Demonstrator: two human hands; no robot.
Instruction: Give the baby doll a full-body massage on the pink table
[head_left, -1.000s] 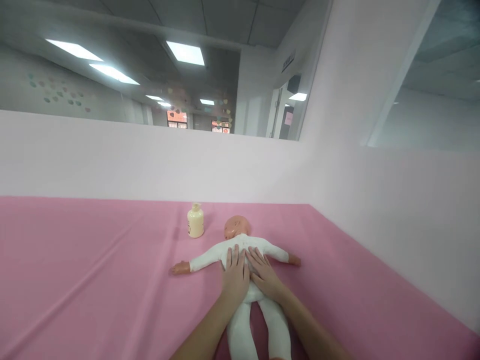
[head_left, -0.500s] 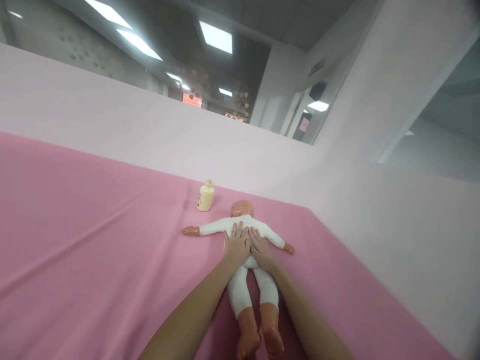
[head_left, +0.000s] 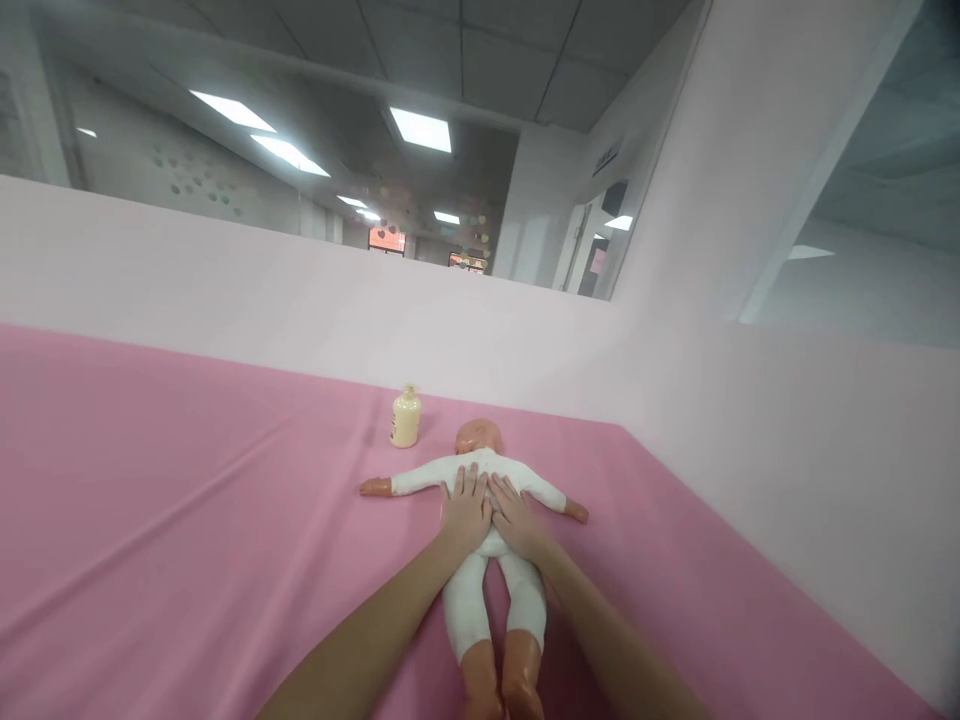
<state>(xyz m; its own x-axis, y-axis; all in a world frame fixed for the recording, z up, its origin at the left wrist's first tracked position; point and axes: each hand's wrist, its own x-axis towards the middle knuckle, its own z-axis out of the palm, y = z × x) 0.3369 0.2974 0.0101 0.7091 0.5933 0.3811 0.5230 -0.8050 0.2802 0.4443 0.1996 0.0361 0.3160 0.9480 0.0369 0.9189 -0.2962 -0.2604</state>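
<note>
A baby doll (head_left: 493, 543) with a white cloth body lies with its arms stretched out to both sides and its head toward the wall. Flat on the left part of its torso rests my left hand (head_left: 466, 512), fingers spread and pointing to the head. My right hand (head_left: 517, 516) lies beside it on the right part of the torso, fingers also stretched out. Neither hand grasps anything. The doll's feet run off the bottom of the view. A pale yellow bottle (head_left: 405, 420) stands upright to the left of the doll's head.
A pink sheet (head_left: 187, 500) with soft creases covers the surface under the doll. Behind it rises a white wall (head_left: 300, 300) with a wide glass pane (head_left: 360, 150) showing ceiling lights. Another wall (head_left: 825, 450) closes off the right side.
The camera has tilted up slightly, so the doll, bottle and hands appear lower. Both hands stay flat on the doll's torso, with no clear shift along it.
</note>
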